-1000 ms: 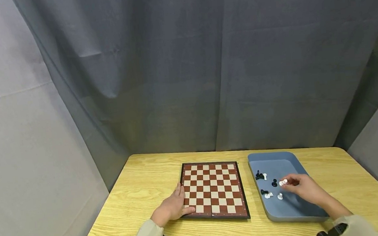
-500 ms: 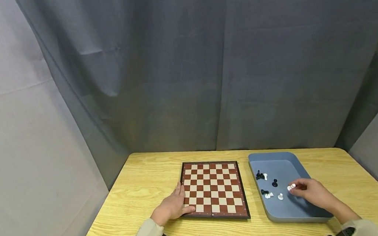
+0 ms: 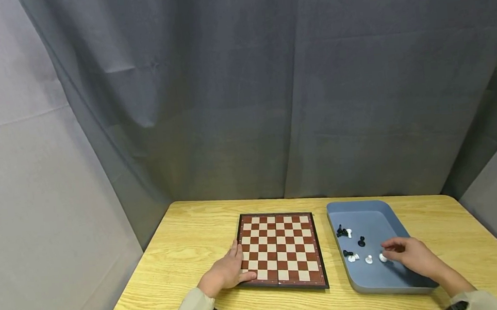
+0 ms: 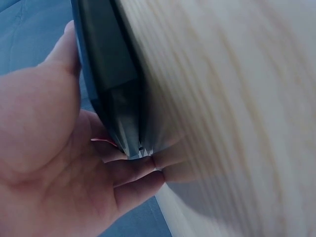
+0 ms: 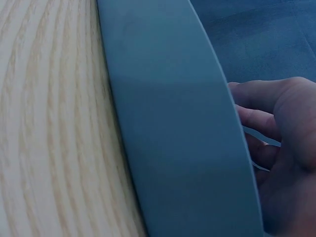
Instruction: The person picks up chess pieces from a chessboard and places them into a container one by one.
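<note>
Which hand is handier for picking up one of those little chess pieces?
Probably the right hand: it is inside the tray, touching a white piece. The left hand rests on the chessboard.

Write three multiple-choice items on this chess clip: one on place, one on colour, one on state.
1. Where does the left hand rest?
A. on the chessboard's near left corner
B. inside the tray
C. on the curtain

2. What colour is the tray?
A. red
B. blue-grey
C. yellow

3. What is the state of the chessboard?
A. folded shut
B. full of pieces
C. open flat, no pieces on it

Key: 1 A, its fingers lie on that corner. 2 B, the tray right of the board is blue-grey. 3 C, the squares are bare; the chess pieces lie in the tray by the right hand.
</note>
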`<state>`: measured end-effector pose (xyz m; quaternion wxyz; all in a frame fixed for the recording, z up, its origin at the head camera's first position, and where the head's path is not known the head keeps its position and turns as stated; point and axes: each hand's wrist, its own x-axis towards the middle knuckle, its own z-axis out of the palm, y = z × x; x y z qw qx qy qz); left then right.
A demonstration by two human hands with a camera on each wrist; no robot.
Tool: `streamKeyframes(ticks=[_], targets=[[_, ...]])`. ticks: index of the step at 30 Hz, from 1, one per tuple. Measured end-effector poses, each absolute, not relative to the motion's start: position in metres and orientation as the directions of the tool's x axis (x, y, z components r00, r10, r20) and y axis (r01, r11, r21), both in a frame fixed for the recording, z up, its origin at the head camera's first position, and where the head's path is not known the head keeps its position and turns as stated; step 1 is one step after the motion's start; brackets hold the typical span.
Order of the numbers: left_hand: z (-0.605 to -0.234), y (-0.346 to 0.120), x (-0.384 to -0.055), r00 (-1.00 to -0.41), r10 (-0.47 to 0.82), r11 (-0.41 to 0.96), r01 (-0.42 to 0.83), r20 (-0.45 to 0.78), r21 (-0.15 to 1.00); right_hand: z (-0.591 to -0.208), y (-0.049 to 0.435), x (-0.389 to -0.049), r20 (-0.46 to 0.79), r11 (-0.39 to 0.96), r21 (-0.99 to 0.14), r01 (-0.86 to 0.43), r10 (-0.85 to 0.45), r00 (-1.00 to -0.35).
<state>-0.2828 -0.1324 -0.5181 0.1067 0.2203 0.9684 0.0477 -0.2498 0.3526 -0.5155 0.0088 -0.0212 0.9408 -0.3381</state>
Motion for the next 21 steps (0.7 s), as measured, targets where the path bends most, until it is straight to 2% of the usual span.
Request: streamKeyframes(ticks=[14, 21], targets=[[-0.518, -0.130, -0.284, -0.875, 0.444, 0.894, 0.419, -0.194, 0.159, -0.506, 0.348, -0.244, 0.005, 0.787, -0.616, -0.028, -0.032, -0.999], [-0.509, -0.129, -0.288, -0.880, 0.438, 0.895, 0.407, -0.184, 0.183, -0.496, 0.337, -0.244, 0.061, 0.790, -0.607, -0.091, -0.068, -0.996]])
